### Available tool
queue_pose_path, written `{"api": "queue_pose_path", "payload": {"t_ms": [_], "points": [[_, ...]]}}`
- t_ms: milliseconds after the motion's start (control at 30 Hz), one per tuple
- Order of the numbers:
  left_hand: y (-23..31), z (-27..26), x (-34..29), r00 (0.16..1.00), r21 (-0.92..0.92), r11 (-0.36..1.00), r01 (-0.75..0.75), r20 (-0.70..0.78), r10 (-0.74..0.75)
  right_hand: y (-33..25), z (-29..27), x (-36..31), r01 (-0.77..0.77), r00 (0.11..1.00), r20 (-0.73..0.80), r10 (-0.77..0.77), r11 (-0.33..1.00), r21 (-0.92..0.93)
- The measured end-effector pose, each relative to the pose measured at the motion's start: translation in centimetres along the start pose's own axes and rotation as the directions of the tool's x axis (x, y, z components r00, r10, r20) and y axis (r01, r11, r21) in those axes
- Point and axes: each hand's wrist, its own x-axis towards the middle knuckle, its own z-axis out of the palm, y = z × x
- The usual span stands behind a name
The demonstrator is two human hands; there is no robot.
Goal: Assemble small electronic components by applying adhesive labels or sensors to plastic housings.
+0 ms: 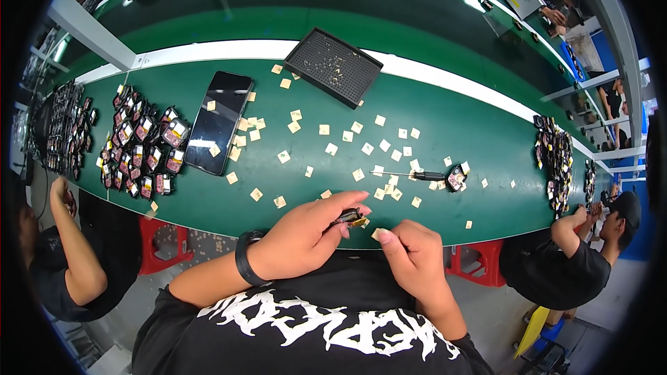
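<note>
My left hand (299, 236), with a black band at its wrist, is closed around a small black electronic unit (351, 217) that shows a yellowish strip at its edge. Just to the right, my right hand (415, 253) pinches a small cream paper square (379, 235) between thumb and forefinger. The square is close to the unit but looks apart from it. Beyond my hands, a screwdriver (424, 176) with a dark handle lies on the green table, its shaft toward the left. Another black unit (456, 177) sits at its handle end.
Many cream squares (324, 129) are scattered over the green tabletop (306, 160). A black phone (221, 121) lies left, beside a cluster of black units (142, 140). A black perforated tray (333, 66) holds tiny parts. More units (554, 167) are heaped right. Other people sit on both sides.
</note>
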Motion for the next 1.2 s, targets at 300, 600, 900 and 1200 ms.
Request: {"api": "queue_pose_path", "payload": {"t_ms": [300,600,900,1200], "points": [[-0.4,0.0,-0.2,0.995,0.264,0.963,-0.064,-0.052,0.08,0.0,1.9,-0.2,-0.26,0.965,0.073,0.251,0.89,0.374],[-1.4,0.1,-0.5,0.995,0.247,0.969,-0.014,-0.094,0.038,1.7,3.8,-2.2,-0.454,0.879,0.284,0.384,0.487,0.746],[-1.5,0.5,-0.8,0.986,0.35,0.934,-0.071,-0.115,0.118,0.1,3.4,0.5,-0.585,0.797,0.413,0.44,0.392,0.71],[-1.8,0.5,-0.8,0.981,0.321,0.942,-0.096,-0.132,0.145,0.3,4.2,0.7,-0.576,0.775,0.405,0.486,0.278,0.769]]}}
